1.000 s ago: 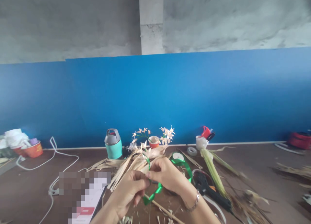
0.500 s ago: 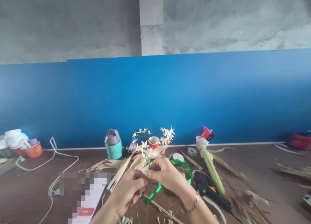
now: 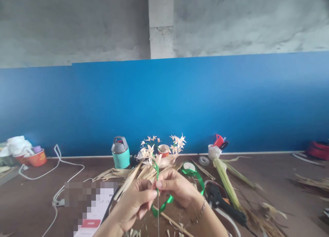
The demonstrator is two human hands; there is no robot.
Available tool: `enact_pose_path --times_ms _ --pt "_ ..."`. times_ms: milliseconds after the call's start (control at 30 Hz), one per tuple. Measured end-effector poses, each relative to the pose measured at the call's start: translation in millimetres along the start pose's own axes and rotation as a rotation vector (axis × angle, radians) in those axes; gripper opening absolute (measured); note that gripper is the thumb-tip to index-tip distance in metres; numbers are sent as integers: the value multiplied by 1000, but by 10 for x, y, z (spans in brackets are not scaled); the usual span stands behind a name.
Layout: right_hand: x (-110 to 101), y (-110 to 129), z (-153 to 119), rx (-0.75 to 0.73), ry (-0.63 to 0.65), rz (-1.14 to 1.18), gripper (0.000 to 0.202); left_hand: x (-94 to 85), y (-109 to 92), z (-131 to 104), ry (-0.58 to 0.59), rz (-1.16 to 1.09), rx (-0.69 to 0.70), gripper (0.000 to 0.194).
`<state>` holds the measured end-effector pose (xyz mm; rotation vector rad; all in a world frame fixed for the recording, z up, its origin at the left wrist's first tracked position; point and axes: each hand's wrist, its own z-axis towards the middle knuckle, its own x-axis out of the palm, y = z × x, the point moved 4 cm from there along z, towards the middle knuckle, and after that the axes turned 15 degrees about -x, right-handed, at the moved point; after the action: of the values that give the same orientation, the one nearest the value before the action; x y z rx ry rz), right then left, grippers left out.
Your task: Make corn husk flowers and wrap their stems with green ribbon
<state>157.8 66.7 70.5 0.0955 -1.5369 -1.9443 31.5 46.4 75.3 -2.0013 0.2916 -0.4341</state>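
Observation:
In front of me is an artificial flower sprig point(image 3: 149, 154) with pale, pointed petals and a green-wrapped stem point(image 3: 157, 168). A thin bare wire point(image 3: 158, 218) runs down below it. My left hand point(image 3: 135, 201) is closed, thumb and forefinger pinching the lower end of the green wrapping. Just above and to the right, my right hand point(image 3: 180, 189) pinches the same stem, fingertips almost touching the left ones. Shiny green ribbon point(image 3: 167, 202) hangs in a twisted loop below my hands, leading back to a spool point(image 3: 189, 166) behind the right hand. The ribbon's end at the fingers is hidden.
More pale flowers point(image 3: 177, 142) stand by a paper cup point(image 3: 163, 150). Dried husks point(image 3: 131, 180) spread behind my hands. To the right lie a black glue gun point(image 3: 226, 202), green stalks point(image 3: 226, 184) and a tape roll point(image 3: 204, 161). A teal flask point(image 3: 121, 156) and white cable point(image 3: 68, 180) are left.
The sprig has come more upright, and bare wire now shows below my fingers. My right hand has turned slightly and moved a little lower, still pinching at the stem.

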Motion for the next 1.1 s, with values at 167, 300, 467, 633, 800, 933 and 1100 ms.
enact_pose_path --times_ms 167,300,467,633,800,933,1100 --pt "43 93 7 -47 -18 -49 31 -43 -75 -50 -167 242 105 19" --pt "65 206 0 -73 1 -193 34 -34 -113 -67 -241 380 99 18" --pt "53 225 -4 -10 -18 -401 33 -34 -2 8 -327 410 -60 18" --pt "8 170 5 -4 -34 -497 19 -49 27 68 -332 376 12 22" --pt "-18 175 9 -56 -39 -619 24 -63 5 68 -340 374 5 17" --pt "21 211 -4 -61 -42 -708 29 -48 3 40 -362 374 -32 15" --pt "65 251 -22 -69 -52 -837 29 -5 1 28 -264 297 -46 19"
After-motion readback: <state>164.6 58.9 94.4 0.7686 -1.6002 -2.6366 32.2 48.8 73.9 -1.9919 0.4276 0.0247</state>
